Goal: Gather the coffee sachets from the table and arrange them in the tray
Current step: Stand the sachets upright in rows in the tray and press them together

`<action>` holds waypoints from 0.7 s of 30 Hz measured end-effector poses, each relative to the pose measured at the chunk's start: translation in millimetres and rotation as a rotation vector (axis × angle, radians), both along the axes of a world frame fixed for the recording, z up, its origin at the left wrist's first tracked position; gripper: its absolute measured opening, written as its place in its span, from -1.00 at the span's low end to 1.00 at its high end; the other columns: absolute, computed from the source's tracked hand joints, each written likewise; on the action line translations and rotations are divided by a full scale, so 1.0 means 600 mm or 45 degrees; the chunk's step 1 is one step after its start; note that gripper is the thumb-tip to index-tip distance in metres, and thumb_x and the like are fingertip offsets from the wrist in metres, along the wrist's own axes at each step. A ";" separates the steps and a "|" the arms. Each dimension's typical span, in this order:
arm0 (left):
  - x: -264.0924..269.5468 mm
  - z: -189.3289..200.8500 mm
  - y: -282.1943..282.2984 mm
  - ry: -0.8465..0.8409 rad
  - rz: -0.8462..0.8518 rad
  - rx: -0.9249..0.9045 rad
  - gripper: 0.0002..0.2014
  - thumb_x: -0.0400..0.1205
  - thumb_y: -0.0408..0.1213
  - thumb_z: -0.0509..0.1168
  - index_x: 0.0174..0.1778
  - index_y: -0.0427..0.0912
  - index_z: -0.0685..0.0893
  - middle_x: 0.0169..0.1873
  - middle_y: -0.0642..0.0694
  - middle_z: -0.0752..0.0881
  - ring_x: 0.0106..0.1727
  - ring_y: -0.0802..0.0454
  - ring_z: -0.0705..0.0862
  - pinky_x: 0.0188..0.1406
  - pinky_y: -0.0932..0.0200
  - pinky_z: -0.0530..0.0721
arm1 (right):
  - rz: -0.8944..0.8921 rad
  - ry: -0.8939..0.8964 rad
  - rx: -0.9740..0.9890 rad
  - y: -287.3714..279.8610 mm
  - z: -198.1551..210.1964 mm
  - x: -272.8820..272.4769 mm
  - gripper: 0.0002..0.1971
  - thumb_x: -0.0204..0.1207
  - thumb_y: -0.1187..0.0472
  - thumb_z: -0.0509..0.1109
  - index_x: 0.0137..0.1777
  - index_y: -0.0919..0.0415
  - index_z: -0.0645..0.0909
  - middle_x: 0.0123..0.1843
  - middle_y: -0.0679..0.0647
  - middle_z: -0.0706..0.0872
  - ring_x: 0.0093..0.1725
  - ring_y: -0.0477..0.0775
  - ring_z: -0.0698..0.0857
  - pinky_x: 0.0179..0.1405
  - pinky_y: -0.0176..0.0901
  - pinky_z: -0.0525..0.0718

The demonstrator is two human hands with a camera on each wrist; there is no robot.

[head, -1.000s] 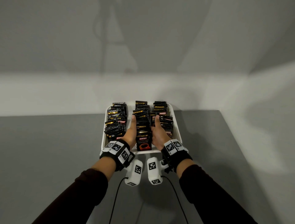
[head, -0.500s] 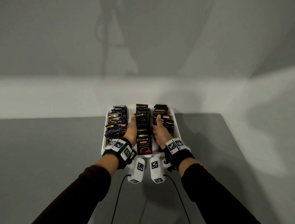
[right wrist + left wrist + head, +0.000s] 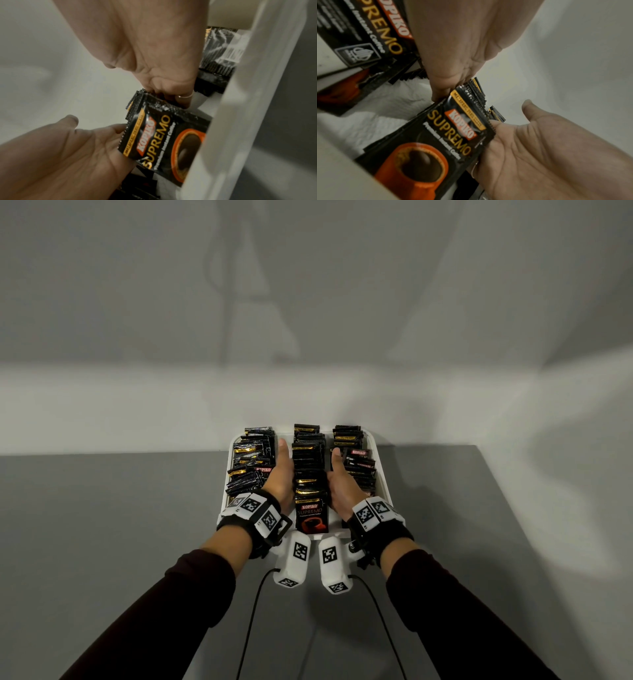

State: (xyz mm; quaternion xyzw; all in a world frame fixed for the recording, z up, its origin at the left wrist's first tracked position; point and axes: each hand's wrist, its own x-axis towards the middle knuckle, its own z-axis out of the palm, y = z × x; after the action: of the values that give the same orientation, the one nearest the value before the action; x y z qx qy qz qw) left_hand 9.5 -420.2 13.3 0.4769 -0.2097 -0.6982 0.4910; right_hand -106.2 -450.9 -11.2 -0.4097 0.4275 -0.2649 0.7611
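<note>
Left hand (image 3: 279,479): flat, fingers straight, pressing the middle row's left side.
Middle row of black foil coffee sachets (image 3: 308,474): in the white plastic tray (image 3: 383,474) at the grey tabletop's far edge; probably light, slippery, best squeezed by its flanks.
Right hand (image 3: 340,487): flat against the row's right side.

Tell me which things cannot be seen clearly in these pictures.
- Fingers of the left hand and right hand, head view: hidden behind the middle row of Kopiko sachets.
- Sachet count, head view: rows overlap, too small.
- Tray floor: covered by sachets.
- Small print on the front sachet, left wrist view: blurred.
</note>
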 end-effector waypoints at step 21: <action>0.009 -0.003 -0.034 -0.032 0.119 0.181 -0.15 0.53 0.44 -0.15 -0.01 -0.23 0.78 -0.21 -0.28 0.77 -0.12 -0.16 0.77 0.04 -0.01 0.74 | 0.051 -0.072 -0.009 -0.045 0.011 0.000 -0.27 0.60 -0.32 -0.26 0.45 0.16 0.43 0.27 0.07 0.64 0.16 -0.10 0.65 0.01 -0.35 0.62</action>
State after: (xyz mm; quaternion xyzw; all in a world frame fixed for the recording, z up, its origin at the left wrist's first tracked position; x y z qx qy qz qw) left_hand 15.1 -440.6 11.5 0.5288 -0.1432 -0.6815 0.4853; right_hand -106.3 -478.1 -4.5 -0.4131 0.3967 -0.2624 0.7766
